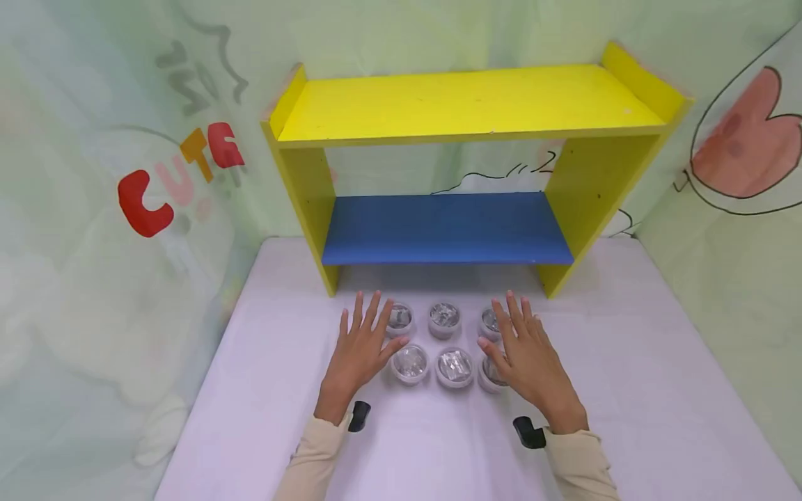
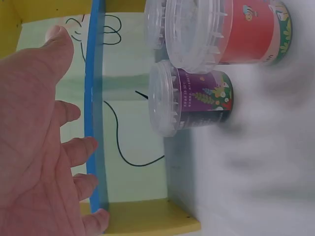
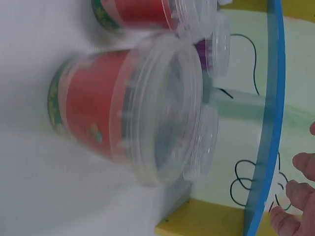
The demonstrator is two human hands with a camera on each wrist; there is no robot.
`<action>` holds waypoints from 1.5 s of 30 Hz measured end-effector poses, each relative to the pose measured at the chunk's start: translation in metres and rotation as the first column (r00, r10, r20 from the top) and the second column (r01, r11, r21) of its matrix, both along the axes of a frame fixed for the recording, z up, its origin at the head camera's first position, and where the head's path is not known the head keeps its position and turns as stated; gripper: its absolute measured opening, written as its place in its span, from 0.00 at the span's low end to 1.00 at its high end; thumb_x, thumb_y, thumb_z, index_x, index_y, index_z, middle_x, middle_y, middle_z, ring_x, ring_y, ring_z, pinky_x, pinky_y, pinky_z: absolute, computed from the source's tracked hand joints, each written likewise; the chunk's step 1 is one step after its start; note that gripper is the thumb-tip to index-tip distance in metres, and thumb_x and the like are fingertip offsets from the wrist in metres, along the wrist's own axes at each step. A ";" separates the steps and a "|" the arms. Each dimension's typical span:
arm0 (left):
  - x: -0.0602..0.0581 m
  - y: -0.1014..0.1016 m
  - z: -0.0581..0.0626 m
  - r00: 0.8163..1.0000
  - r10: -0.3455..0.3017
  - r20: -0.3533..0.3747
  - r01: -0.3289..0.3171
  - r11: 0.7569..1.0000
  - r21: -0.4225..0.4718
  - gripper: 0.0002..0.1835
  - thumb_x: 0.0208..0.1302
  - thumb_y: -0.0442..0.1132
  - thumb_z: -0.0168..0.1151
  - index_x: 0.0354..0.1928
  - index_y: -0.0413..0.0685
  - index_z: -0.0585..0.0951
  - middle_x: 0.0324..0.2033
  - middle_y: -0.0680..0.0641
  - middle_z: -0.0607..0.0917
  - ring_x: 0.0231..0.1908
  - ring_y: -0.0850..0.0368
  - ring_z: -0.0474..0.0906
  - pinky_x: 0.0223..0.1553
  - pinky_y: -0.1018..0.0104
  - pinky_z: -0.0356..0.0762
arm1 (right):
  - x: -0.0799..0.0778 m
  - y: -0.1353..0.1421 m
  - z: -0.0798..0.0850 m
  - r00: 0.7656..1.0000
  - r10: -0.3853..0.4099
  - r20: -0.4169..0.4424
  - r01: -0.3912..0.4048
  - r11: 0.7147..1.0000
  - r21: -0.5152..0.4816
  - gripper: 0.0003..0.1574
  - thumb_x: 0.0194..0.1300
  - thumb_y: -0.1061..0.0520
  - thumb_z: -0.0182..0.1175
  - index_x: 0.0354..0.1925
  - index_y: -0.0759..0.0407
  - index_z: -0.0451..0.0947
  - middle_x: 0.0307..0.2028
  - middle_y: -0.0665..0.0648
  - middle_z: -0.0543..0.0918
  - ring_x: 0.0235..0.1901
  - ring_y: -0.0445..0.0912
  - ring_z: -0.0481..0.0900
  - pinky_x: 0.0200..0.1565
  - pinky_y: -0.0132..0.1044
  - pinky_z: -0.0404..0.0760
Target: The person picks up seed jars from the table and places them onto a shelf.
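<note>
Several small lidded tubs stand in two rows on the table, among them a front middle tub (image 1: 454,368) and a back middle tub (image 1: 444,320). Their clear lids show silvery contents from above. In the left wrist view one has a purple label (image 2: 204,98) and another a red label (image 2: 246,32). My left hand (image 1: 358,348), fingers spread, hovers at the left end of the rows, holding nothing. Over the right end my right hand (image 1: 529,355) is spread too, partly hiding the tubs beneath it. A red-labelled tub (image 3: 98,103) looms close in the right wrist view.
Behind the tubs stands a yellow shelf unit (image 1: 476,104) with a blue lower shelf (image 1: 445,226). A pale cloth covers the table (image 1: 250,396). Printed fabric walls (image 1: 75,299) surround it on the left, back and right.
</note>
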State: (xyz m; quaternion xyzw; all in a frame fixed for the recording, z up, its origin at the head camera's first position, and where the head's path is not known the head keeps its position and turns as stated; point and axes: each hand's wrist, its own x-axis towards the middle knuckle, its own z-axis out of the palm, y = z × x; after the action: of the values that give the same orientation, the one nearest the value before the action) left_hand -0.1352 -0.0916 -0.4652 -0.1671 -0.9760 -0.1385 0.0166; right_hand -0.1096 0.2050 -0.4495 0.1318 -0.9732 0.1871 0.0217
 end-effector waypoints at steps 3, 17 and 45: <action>0.001 -0.005 -0.003 0.999 0.019 0.043 -0.020 0.999 0.028 0.41 0.70 0.65 0.44 0.77 0.53 0.50 0.77 0.43 0.48 0.76 0.37 0.37 0.72 0.36 0.46 | -0.001 -0.007 -0.001 0.999 0.024 0.021 -0.024 1.000 -0.008 0.49 0.72 0.35 0.45 0.77 0.60 0.43 0.77 0.67 0.41 0.77 0.63 0.34 0.71 0.65 0.46; -0.027 -0.038 0.030 0.992 0.102 -0.069 -0.093 0.987 0.132 0.39 0.70 0.60 0.49 0.76 0.48 0.55 0.76 0.40 0.54 0.74 0.32 0.50 0.62 0.35 0.66 | -0.014 -0.041 0.005 0.991 0.119 0.055 -0.116 0.992 -0.057 0.44 0.70 0.43 0.55 0.74 0.61 0.55 0.74 0.69 0.55 0.72 0.66 0.54 0.67 0.65 0.61; -0.164 -0.082 0.220 0.962 0.170 -0.212 0.163 0.264 0.951 0.23 0.63 0.31 0.47 0.60 0.35 0.70 0.73 0.47 0.62 0.68 0.55 0.64 0.49 0.73 0.74 | -0.075 -0.135 -0.030 0.977 0.163 0.139 -0.163 0.987 -0.009 0.41 0.66 0.50 0.62 0.70 0.66 0.61 0.63 0.71 0.72 0.59 0.67 0.74 0.60 0.58 0.73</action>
State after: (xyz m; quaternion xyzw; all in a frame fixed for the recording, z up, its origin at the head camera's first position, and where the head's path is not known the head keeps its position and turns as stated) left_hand -0.2990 -0.1739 -0.2452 -0.1374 -0.6782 -0.6778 0.2486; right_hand -0.1844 0.0702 -0.4799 0.1976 -0.9585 0.1959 -0.0619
